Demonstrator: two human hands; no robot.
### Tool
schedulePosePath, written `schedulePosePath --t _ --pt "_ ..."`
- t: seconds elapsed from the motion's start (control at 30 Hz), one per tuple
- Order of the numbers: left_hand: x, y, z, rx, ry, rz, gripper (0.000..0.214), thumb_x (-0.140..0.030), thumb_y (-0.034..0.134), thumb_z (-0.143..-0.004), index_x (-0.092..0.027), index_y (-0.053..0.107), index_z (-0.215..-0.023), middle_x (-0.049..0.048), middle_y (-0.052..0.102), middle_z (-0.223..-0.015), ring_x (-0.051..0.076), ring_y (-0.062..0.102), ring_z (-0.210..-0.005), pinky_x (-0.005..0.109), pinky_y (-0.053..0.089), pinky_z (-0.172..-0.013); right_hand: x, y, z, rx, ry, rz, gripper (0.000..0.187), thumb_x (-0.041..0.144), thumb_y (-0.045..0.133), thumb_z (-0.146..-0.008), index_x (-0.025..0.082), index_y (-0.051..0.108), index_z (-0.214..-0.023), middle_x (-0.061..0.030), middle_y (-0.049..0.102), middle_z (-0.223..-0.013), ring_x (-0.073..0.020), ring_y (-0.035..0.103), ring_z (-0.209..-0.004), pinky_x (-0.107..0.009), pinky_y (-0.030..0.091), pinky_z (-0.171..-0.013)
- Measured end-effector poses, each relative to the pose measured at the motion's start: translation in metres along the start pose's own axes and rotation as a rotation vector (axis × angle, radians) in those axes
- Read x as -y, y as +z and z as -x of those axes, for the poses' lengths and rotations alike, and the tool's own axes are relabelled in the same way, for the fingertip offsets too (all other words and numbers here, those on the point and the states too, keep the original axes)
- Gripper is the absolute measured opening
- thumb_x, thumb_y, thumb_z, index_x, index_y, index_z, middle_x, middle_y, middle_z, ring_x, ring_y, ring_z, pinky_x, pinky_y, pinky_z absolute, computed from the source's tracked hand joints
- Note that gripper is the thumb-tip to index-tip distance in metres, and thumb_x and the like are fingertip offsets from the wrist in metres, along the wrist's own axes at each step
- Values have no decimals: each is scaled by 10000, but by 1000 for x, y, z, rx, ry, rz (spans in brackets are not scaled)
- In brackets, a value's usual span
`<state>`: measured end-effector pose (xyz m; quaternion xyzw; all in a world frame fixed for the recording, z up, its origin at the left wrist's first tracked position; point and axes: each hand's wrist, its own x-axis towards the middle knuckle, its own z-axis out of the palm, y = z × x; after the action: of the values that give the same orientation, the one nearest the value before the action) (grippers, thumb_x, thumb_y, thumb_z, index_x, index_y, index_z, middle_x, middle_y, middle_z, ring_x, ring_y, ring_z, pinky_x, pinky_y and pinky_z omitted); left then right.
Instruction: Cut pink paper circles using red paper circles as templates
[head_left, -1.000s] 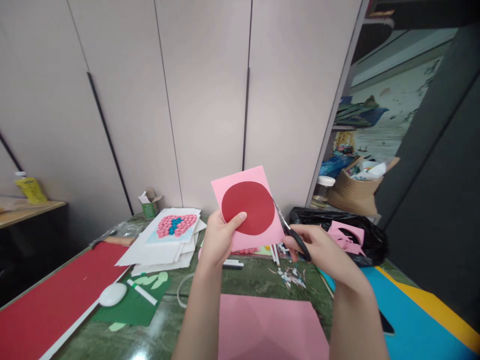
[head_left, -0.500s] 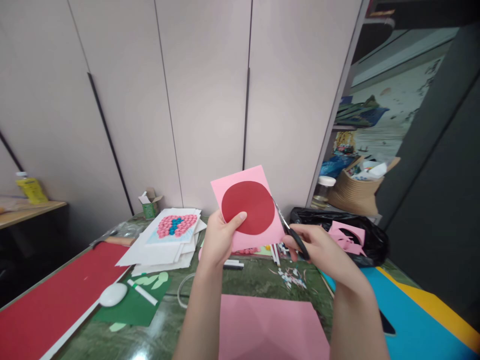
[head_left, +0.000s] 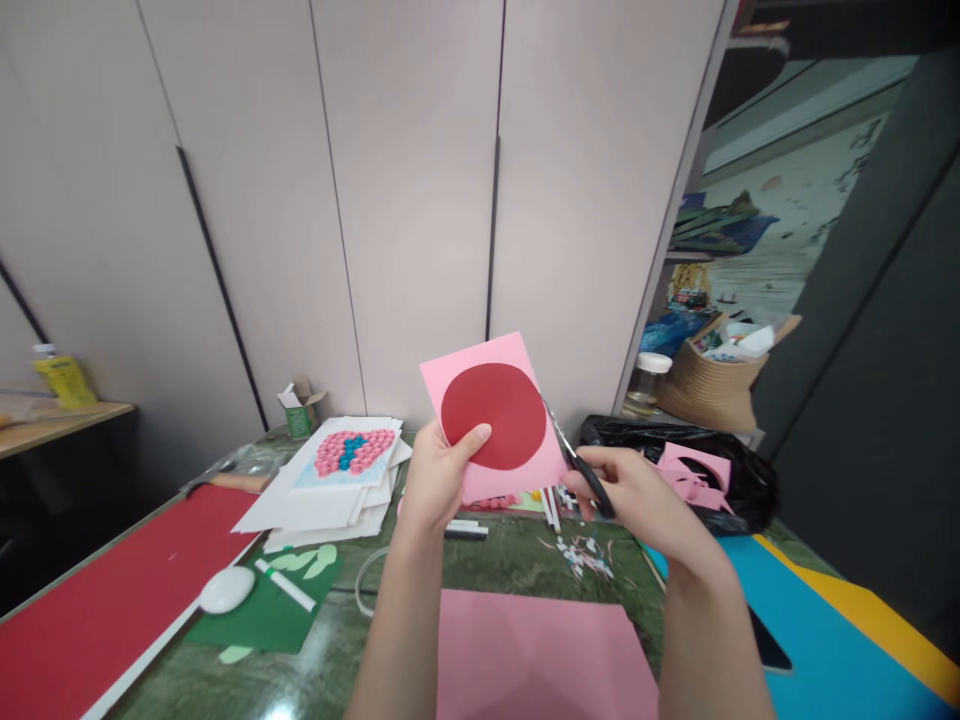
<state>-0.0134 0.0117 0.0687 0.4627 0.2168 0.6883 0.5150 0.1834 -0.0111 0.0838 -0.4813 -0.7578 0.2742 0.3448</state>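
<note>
A square of pink paper (head_left: 511, 350) with a dark red paper circle (head_left: 499, 410) lying against it is pinched in my left hand (head_left: 436, 478). The thumb presses on the circle; the other fingers are hidden behind the sheet. My right hand (head_left: 637, 492) grips black-handled scissors (head_left: 592, 482), whose blades lie along the pink square's right edge, beside the circle. Below my hands, a larger pink sheet (head_left: 536, 650) rests on the green marbled table (head_left: 390, 655).
Left are a red sheet (head_left: 150, 580), green paper (head_left: 259, 625), a white spoon-like object (head_left: 227, 590) and stacked white papers (head_left: 274, 508). Right are paper scraps (head_left: 589, 558), a black bag (head_left: 757, 490) with pink offcuts, a blue sheet (head_left: 840, 640) and a dark phone (head_left: 769, 640).
The paper and both hands have shifted very slightly left. The scissors stay at the square's right edge, and both grips are unchanged.
</note>
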Motion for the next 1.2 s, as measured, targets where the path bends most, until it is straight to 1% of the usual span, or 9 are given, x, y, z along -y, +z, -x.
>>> schedulePosePath --t 0.1,0.2,0.4,0.63,0.9,1.07,1.2 --pt "0 -2 -1 26 -21 -13 254 -177 677 -689 -118 640 -933 107 679 -990 236 620 -922 387 466 -853 -1 2 -3 11 -8 -29 257 296 500 -754 168 481 -532 27 529 -507 -103 440 -499 -221 299 -496" --pt "-1 -3 0 48 -41 -33 254 -177 678 -688 -120 639 -933 102 685 -967 234 620 -911 376 471 -836 -3 4 -6 19 -18 -70 216 274 492 -748 170 474 -560 28 531 -523 -104 439 -502 -219 301 -493" --pt "-2 -3 1 56 -42 -74 270 -182 674 -693 -122 635 -953 101 681 -973 235 616 -905 366 479 -807 -3 6 -7 25 -39 -74 166 274 492 -765 169 475 -638 20 530 -570 -116 451 -546 -216 313 -503" --pt "-2 -4 1 43 -42 -66 262 -186 678 -687 -122 637 -938 99 684 -955 236 618 -902 365 479 -801 -3 6 -7 4 -48 -38 221 304 481 -778 171 445 -605 25 497 -560 -110 423 -536 -220 299 -494" --pt "-3 -4 2 51 -26 -87 238 -194 674 -690 -126 642 -915 97 684 -960 238 617 -903 368 478 -807 -4 6 -8 4 -49 -22 261 356 487 -778 172 461 -593 28 502 -551 -110 420 -522 -222 295 -495" --pt "-3 -3 2 43 -35 -84 263 -198 678 -683 -122 636 -932 109 678 -980 248 615 -916 377 477 -808 -5 6 -7 1 -59 -25 250 320 489 -779 173 453 -580 38 491 -536 -101 399 -515 -216 279 -490" --pt "-3 -3 2 45 -31 -91 251 -205 675 -685 -121 636 -918 113 675 -989 250 617 -909 383 476 -809 -4 6 -6 -1 -58 -32 240 297 489 -775 174 451 -573 42 489 -517 -97 408 -500 -217 275 -484"
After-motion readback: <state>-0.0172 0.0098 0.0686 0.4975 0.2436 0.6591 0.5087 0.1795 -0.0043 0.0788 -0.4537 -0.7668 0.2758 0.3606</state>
